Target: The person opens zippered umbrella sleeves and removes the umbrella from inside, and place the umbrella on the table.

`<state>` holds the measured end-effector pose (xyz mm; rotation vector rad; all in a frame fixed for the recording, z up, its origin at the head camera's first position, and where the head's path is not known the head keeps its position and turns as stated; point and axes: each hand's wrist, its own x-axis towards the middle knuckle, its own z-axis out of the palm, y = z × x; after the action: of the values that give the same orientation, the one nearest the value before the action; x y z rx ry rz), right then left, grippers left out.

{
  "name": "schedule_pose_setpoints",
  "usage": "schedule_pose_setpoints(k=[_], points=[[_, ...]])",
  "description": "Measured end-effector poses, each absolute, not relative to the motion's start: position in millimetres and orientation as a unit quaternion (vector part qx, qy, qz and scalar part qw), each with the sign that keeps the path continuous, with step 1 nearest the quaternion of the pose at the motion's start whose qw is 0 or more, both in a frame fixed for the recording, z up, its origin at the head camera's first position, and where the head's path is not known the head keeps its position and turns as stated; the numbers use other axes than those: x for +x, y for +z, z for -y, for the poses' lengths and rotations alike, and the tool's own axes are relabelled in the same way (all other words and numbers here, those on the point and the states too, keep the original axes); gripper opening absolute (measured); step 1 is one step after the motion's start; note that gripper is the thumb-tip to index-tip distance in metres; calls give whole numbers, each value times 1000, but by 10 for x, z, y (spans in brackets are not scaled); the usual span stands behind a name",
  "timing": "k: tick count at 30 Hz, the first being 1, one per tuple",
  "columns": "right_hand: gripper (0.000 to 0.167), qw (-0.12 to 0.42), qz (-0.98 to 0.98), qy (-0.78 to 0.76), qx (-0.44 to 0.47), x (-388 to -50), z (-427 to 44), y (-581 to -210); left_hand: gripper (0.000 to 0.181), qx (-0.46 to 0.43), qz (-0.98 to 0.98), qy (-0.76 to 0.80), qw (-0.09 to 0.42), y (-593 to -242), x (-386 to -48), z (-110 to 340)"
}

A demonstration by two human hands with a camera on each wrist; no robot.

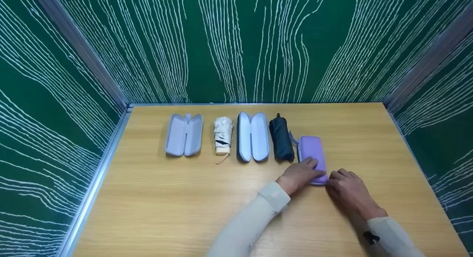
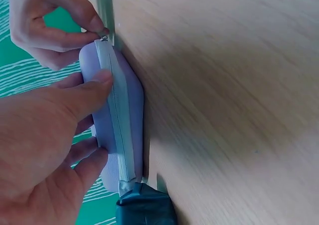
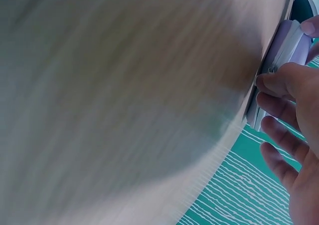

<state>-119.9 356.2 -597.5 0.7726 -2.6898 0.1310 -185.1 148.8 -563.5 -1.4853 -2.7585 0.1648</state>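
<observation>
A purple zippered case (image 1: 311,150) lies on the table at the right end of a row of things. My left hand (image 1: 300,174) holds its near end, fingers over the top and thumb at the zipper side in the left wrist view. At the case's near right corner, my right hand (image 1: 349,188) pinches the small zipper pull (image 2: 104,37) between thumb and forefinger. The zipper band (image 2: 118,115) looks closed along the side seen in the left wrist view. A dark folded umbrella (image 1: 282,140) lies just left of the case, by its strap (image 1: 293,139).
Further left lie an open glasses case (image 1: 260,139) with a pale blue lining, a white folded umbrella (image 1: 223,133) and an open grey-lilac glasses case (image 1: 192,137). Green panels with white lines (image 1: 218,46) stand behind and beside the wooden table (image 1: 166,205).
</observation>
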Motion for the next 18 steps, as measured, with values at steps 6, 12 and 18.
schedule_pose_setpoints(k=[6,12,18], points=[[7,179,944,43,275,-1181,-3569,-5975,50,-464,884,57,12,-5655,-1817,-1527],[8,175,946,42,268,-1165,-3580,-5964,49,-452,890,60,14,-5676,-1774,-1572],[6,176,949,37,261,-1146,-3565,-5982,52,-436,898,61,1,-5686,-1735,-1606]])
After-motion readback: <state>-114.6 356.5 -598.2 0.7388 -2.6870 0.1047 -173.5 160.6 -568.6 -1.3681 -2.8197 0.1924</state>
